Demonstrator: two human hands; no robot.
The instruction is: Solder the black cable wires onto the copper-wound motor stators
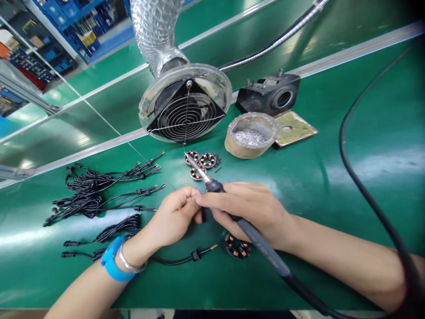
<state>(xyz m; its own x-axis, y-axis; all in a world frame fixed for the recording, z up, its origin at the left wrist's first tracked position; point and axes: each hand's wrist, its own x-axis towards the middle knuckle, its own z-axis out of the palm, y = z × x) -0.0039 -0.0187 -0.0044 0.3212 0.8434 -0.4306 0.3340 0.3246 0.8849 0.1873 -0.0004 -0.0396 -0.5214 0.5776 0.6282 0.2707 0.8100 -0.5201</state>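
Observation:
My right hand (pixel 255 212) is wrapped round a soldering iron (pixel 262 248), whose metal tip points away over the bench. Several small ring-shaped stators with copper coils (pixel 208 160) lie beneath and beside that tip. Fingers pinched, my left hand (pixel 181 215) meets the fingertips of my right; what it holds is hidden, though a thin strand shows close by. Below the hands, another coil stator (pixel 237 246) lies on the bench, with the coloured wire ends of a black cable (pixel 175 261) reaching it.
Bundles of black cables (pixel 89 190) lie at the left. A fan-fronted fume extractor (pixel 186 110) stands behind the stators. To its right are a round pot of metal scraps (pixel 252 137), a sponge tray (pixel 294 128) and a black iron stand (pixel 270 95). The iron's cord (pixel 361 186) loops along the right.

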